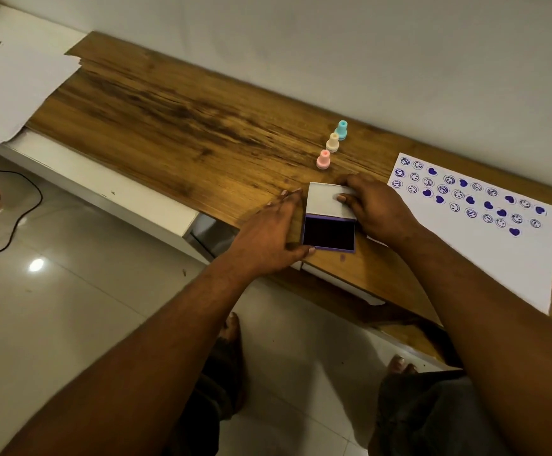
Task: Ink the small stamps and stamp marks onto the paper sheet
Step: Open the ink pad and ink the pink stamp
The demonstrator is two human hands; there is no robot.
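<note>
The pad (329, 232) sits at the table's (169, 110) near edge, lid (325, 200) hinged up on the far side, ink face bare. Can't tell if you're opening or closing it. W/ the sheet (498, 258) at right carrying many purple marks, closing looks likelier. Either way: brace the base w/ your L hand (268, 232), swing the lid slowly w/ the R hand (380, 209), keep skin off the wet ink. L fingers lie straight and relaxed along the pad's left side, thumb touching its near-left corner, gripping nothing. R hand pinches the lid: thumb on its inner face, fingers curled over its far edge. The 3 stamps, pink (323, 159), cream (333, 142), teal (341, 130), stand upright in a row just beyond the pad, untouched.
</note>
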